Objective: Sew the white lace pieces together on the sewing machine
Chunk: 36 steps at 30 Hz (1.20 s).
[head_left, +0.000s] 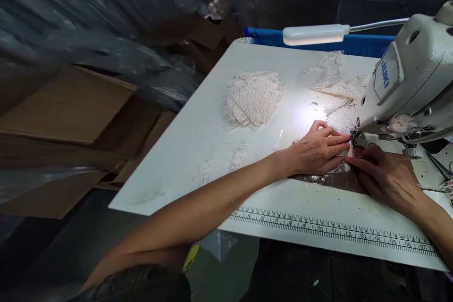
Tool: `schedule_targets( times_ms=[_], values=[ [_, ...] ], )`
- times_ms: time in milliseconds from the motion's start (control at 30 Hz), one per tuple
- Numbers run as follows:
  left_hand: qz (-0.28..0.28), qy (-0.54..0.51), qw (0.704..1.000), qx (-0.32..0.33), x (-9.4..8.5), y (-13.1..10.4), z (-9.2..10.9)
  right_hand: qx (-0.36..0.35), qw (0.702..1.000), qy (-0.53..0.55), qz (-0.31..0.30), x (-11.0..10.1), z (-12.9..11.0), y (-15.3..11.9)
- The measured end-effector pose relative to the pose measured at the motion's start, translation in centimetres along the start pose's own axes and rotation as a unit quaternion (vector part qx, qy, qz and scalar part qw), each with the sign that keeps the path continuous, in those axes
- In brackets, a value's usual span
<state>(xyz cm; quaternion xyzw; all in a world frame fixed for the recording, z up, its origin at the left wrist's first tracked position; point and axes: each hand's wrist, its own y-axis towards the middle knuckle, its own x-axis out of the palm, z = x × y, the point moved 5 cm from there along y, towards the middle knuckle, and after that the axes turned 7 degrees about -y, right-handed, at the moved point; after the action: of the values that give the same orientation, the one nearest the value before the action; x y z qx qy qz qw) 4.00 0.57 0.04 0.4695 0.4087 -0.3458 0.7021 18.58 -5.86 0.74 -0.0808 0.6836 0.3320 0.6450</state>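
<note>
On the head camera I see white lace (pixel 343 167) by the sewing machine (pixel 412 75), the left hand (pixel 320 150) flat on it, fingers a little apart, and the right hand (pixel 385 177) touching its edge with one finger, though I can't tell if it pinches.

White table (pixel 177 170), ruler scale (pixel 332 229) along near edge. Sewing machine (pixel 417 71) at right end, brown patch (pixel 339 182) beside it. On top: loose lace (pixel 341 115) by the machine, lace heap (pixel 253 99) left, small scraps (pixel 239 144) nearer.
</note>
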Motion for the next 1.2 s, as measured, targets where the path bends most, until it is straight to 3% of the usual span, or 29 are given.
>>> schedule_targets(
  times_ms=[500,800,1200],
  values=[
    [0.011,0.05,0.999,0.005,0.0,0.0,0.3,0.008,1.0,0.014,0.01,0.0,0.2,-0.1],
    [0.067,0.098,0.992,0.047,0.3,-0.1,0.9,0.008,1.0,0.01,0.012,0.0,0.2,-0.1],
    [0.034,0.144,0.988,-0.041,1.0,0.7,0.5,0.049,0.995,-0.076,-0.036,0.7,0.2,0.2]
  ],
)
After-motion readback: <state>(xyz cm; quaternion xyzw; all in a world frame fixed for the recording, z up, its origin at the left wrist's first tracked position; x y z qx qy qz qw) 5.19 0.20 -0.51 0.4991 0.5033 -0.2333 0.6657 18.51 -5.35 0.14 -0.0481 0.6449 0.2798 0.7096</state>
